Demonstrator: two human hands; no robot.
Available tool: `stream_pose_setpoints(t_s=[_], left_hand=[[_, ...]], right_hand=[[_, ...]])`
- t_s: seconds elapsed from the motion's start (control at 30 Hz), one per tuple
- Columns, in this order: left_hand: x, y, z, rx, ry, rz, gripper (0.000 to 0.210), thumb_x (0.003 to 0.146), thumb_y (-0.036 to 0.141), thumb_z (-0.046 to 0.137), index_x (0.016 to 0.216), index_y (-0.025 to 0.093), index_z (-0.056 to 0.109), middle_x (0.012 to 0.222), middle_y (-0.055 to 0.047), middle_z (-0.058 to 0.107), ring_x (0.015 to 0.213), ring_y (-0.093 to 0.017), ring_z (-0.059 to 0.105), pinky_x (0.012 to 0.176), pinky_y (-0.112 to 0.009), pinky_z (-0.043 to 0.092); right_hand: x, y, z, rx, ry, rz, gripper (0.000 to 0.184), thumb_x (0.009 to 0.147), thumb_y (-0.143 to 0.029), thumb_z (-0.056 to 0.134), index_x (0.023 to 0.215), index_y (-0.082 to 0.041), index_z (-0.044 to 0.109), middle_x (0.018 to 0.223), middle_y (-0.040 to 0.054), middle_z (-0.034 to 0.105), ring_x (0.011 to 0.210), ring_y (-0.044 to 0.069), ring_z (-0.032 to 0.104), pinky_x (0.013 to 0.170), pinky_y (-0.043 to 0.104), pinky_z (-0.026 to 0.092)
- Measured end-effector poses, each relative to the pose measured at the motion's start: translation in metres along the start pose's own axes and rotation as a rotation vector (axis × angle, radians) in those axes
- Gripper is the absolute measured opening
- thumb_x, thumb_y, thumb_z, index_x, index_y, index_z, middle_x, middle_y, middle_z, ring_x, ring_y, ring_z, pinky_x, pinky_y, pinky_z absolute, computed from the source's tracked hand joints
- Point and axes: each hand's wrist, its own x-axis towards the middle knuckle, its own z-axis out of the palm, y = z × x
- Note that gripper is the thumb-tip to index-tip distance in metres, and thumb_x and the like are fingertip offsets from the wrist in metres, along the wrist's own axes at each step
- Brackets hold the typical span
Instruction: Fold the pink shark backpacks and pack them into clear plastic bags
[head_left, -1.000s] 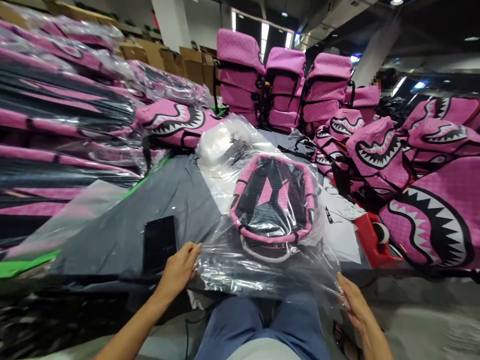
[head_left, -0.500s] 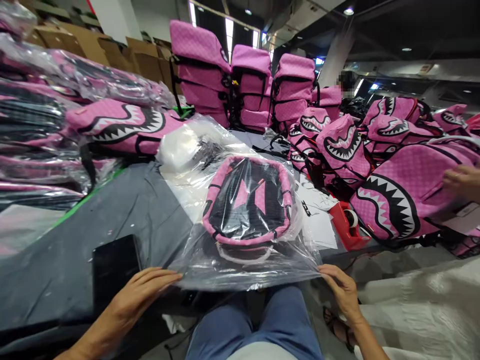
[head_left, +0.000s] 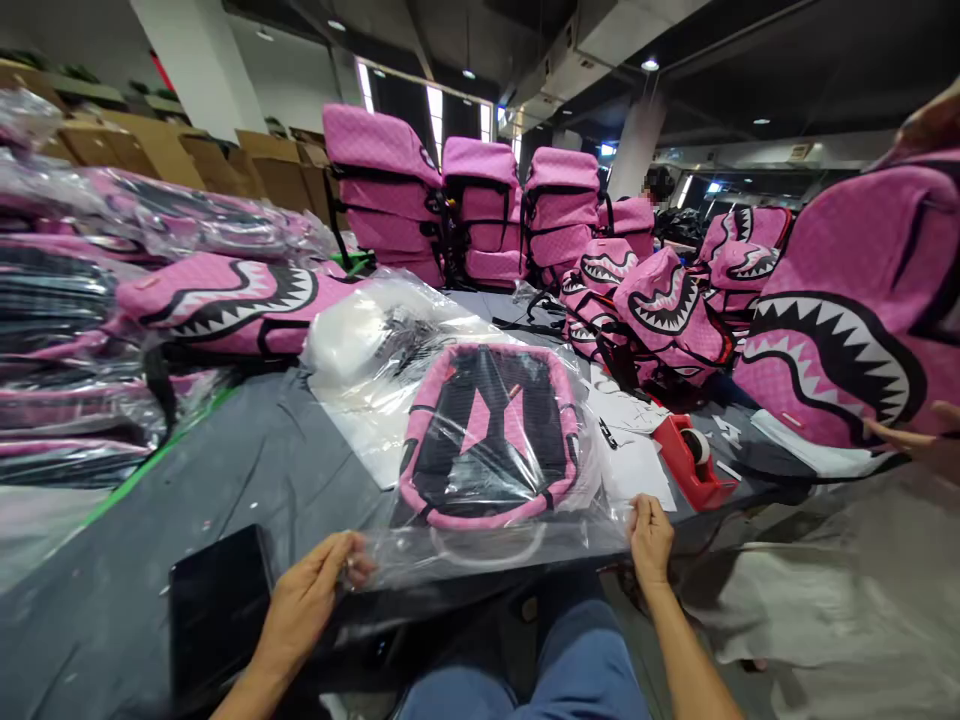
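Observation:
A pink and black backpack [head_left: 441, 462] lies back side up inside a clear plastic bag [head_left: 577, 540] in front of me. My left hand [head_left: 311, 592] pinches the near left corner of the bag, thumb and fingers closed on the film. At the near right corner my right hand [head_left: 651, 540] grips the same edge, fingers curled. The film is stretched between both hands, and its near edge is raised off the table. A pale handle loop shows through the plastic below the backpack.
A dark tablet-like device [head_left: 217, 610] lies at left. Right of the bag are white papers [head_left: 634, 475] and a red tape dispenser [head_left: 701, 480]. Bagged backpacks [head_left: 67, 410] are piled left; pink backpacks [head_left: 386, 185] stand behind. A co-worker's hand [head_left: 926, 440] touches a backpack [head_left: 832, 265] at right.
Both my hands have risen and moved slightly inward, lifting and folding the bag's near edge. At right, the co-worker's backpack is now more upright. The view has tilted up a little.

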Motion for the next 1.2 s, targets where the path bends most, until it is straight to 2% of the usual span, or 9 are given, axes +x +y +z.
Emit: stream_pose_setpoints(t_s=[0.13, 0.23, 0.3, 0.43, 0.6, 0.73, 1.03, 1.13, 1.2], left_hand=[[-0.004, 0.031, 0.022, 0.251, 0.251, 0.428, 0.044, 0.098, 0.055, 0.044, 0.113, 0.022, 0.069, 0.103, -0.01, 0.078, 0.095, -0.029, 0.07, 0.094, -0.044, 0.047], [-0.014, 0.066, 0.042, 0.325, 0.133, 0.831, 0.036, 0.098, 0.049, 0.055, 0.12, 0.023, 0.066, 0.108, -0.009, 0.076, 0.106, -0.028, 0.065, 0.107, -0.047, 0.035], [-0.016, 0.083, 0.052, 0.317, 0.018, 0.929, 0.032, 0.095, 0.05, 0.062, 0.111, 0.023, 0.067, 0.102, -0.006, 0.074, 0.104, -0.027, 0.063, 0.108, -0.047, 0.032], [-0.012, 0.094, 0.056, 0.275, -0.139, 0.882, 0.036, 0.086, 0.058, 0.071, 0.097, 0.024, 0.066, 0.108, -0.006, 0.069, 0.107, -0.028, 0.058, 0.1, -0.045, 0.038], [-0.023, 0.102, 0.049, 0.267, -0.149, 0.988, 0.043, 0.084, 0.044, 0.078, 0.121, 0.027, 0.064, 0.14, -0.01, 0.058, 0.124, -0.03, 0.05, 0.108, -0.045, 0.036], [-0.025, 0.105, 0.053, 0.226, -0.222, 1.022, 0.004, 0.092, 0.028, 0.067, 0.089, 0.026, 0.065, 0.133, -0.004, 0.065, 0.127, -0.027, 0.05, 0.109, -0.044, 0.033], [0.036, 0.111, 0.074, 0.035, -0.652, 0.49, 0.04, 0.093, 0.048, 0.045, 0.066, 0.022, 0.057, 0.076, -0.002, 0.061, 0.07, -0.018, 0.057, 0.071, -0.032, 0.042], [0.04, 0.115, 0.075, -0.019, -0.703, 0.437, 0.041, 0.09, 0.053, 0.046, 0.065, 0.023, 0.056, 0.075, -0.001, 0.061, 0.072, -0.019, 0.057, 0.072, -0.032, 0.042], [0.038, 0.115, 0.073, -0.048, -0.712, 0.419, 0.041, 0.089, 0.055, 0.047, 0.067, 0.023, 0.059, 0.081, -0.003, 0.065, 0.077, -0.021, 0.06, 0.075, -0.033, 0.044]], right_hand=[[-0.003, -0.003, -0.005, 0.036, -0.018, 0.045, 0.065, 0.078, -0.087, 0.051, 0.075, -0.023, 0.055, 0.05, -0.008, 0.041, 0.042, 0.011, 0.04, 0.041, 0.024, 0.033], [-0.004, -0.009, -0.006, 0.051, -0.036, 0.059, 0.064, 0.077, -0.087, 0.053, 0.075, -0.023, 0.054, 0.051, -0.0082, 0.04, 0.042, 0.011, 0.039, 0.04, 0.023, 0.032], [-0.003, -0.011, -0.006, 0.056, -0.044, 0.066, 0.064, 0.076, -0.087, 0.054, 0.074, -0.023, 0.054, 0.051, -0.0082, 0.04, 0.043, 0.011, 0.039, 0.04, 0.023, 0.033], [0.0, -0.009, -0.006, 0.063, -0.071, 0.046, 0.064, 0.077, -0.086, 0.055, 0.074, -0.022, 0.056, 0.052, -0.0082, 0.039, 0.044, 0.011, 0.04, 0.04, 0.023, 0.035], [0.0, -0.009, -0.006, 0.1, -0.091, 0.086, 0.066, 0.075, -0.088, 0.056, 0.076, -0.022, 0.057, 0.052, -0.0085, 0.041, 0.041, 0.01, 0.039, 0.038, 0.023, 0.034], [0.0, -0.01, -0.005, 0.137, -0.101, 0.048, 0.064, 0.076, -0.086, 0.057, 0.075, -0.022, 0.057, 0.049, -0.0094, 0.039, 0.039, 0.01, 0.039, 0.038, 0.023, 0.032], [0.008, 0.0, -0.021, 0.311, -0.252, 0.17, 0.061, 0.073, -0.078, 0.07, 0.094, -0.02, 0.066, 0.057, -0.0066, 0.051, 0.042, 0.011, 0.046, 0.04, 0.023, 0.037], [0.01, 0.003, -0.042, 0.381, -0.457, 0.185, 0.073, 0.059, -0.068, 0.087, 0.111, -0.022, 0.066, 0.079, 0.0013, 0.068, 0.068, 0.018, 0.065, 0.061, 0.027, 0.053], [0.009, 0.005, -0.051, 0.363, -0.529, 0.167, 0.071, 0.051, -0.062, 0.093, 0.104, -0.021, 0.068, 0.088, 0.0048, 0.071, 0.082, 0.021, 0.068, 0.075, 0.031, 0.055]])
